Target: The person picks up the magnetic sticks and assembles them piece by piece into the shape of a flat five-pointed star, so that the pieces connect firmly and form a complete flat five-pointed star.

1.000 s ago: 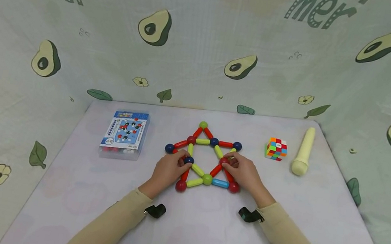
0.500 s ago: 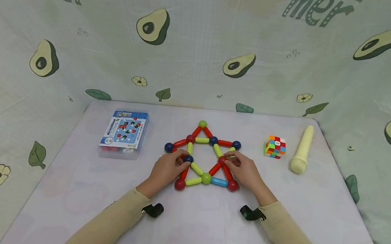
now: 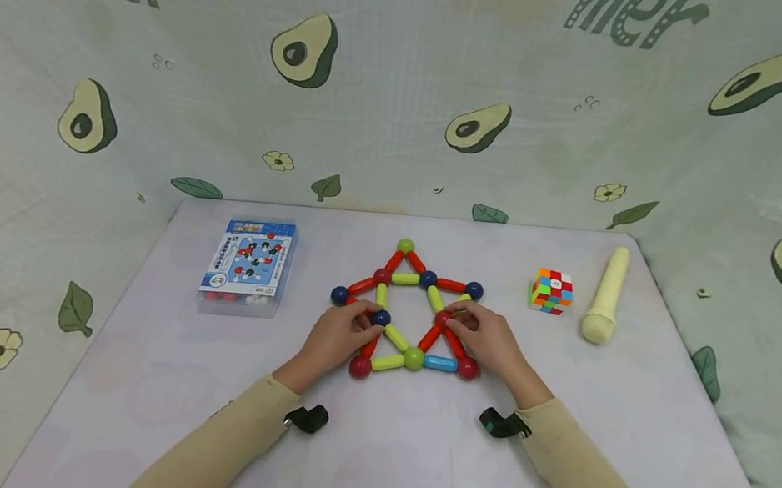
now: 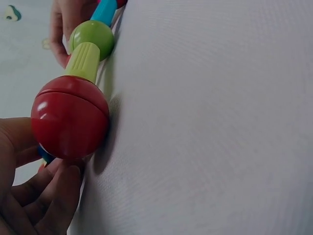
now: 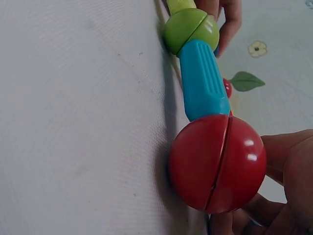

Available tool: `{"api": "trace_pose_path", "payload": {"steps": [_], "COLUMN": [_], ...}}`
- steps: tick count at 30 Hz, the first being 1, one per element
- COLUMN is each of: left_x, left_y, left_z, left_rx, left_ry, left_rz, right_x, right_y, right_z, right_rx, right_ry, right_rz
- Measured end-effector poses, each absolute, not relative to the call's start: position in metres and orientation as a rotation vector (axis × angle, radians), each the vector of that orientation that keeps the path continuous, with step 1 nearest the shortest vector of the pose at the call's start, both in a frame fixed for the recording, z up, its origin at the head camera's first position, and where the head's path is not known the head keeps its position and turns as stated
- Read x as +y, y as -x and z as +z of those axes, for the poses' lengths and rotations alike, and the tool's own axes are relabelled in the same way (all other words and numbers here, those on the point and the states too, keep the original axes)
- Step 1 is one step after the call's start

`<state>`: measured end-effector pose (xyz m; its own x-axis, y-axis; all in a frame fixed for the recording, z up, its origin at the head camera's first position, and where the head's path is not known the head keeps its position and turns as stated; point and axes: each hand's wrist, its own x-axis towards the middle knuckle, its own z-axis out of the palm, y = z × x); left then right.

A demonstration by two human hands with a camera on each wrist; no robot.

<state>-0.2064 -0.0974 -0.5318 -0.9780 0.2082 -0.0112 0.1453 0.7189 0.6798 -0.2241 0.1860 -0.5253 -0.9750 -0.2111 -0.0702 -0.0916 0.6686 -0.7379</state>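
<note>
A flat frame of colored rods and balls lies on the table, forming a ring with triangles around it. My left hand (image 3: 332,342) pinches a dark blue ball (image 3: 381,318) at the ring's left. Opposite, my right hand (image 3: 486,343) pinches a red ball (image 3: 443,318), with a yellow-green rod partly covered by the fingers. At the near side, a green ball (image 3: 413,358) links a yellow-green rod (image 3: 388,363) and a blue rod (image 3: 440,364). Larger red balls form the near corners, one (image 4: 71,117) filling the left wrist view, the other (image 5: 217,164) the right wrist view.
A clear plastic box (image 3: 247,267) with a printed molecule card stands at the left. To the right are a puzzle cube (image 3: 551,292) and a pale yellow club-shaped object (image 3: 607,296). A patterned cloth (image 3: 383,142) hangs behind the table (image 3: 387,471).
Both hands keep their grip and have barely moved. The dark blue ball and the red ball sit slightly closer to each other. The view has shifted a little.
</note>
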Motion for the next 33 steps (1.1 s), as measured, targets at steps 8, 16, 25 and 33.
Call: {"api": "trace_pose_path", "payload": {"steps": [8,16,25,33], "left_x": [-0.096,-0.097,-0.102,-0.105], "left_y": [0.205,0.205,0.205,0.204], "left_z": [-0.533,-0.534,-0.531,-0.531], "left_rx": [2.826,2.779,2.777,2.769], "left_ry": [-0.310,-0.317,-0.301,-0.280], "left_rz": [1.109,1.123,1.115,1.120], "right_x": [0.184,0.184,0.178,0.175], "right_y": [0.223,0.223,0.220,0.217], "right_z": [-0.525,-0.527,-0.523,-0.523], "right_rx": [2.753,2.759,2.782,2.797], "right_ry": [0.274,0.275,0.261,0.223], "right_rz": [-1.168,-1.160,-1.136,-1.128]}}
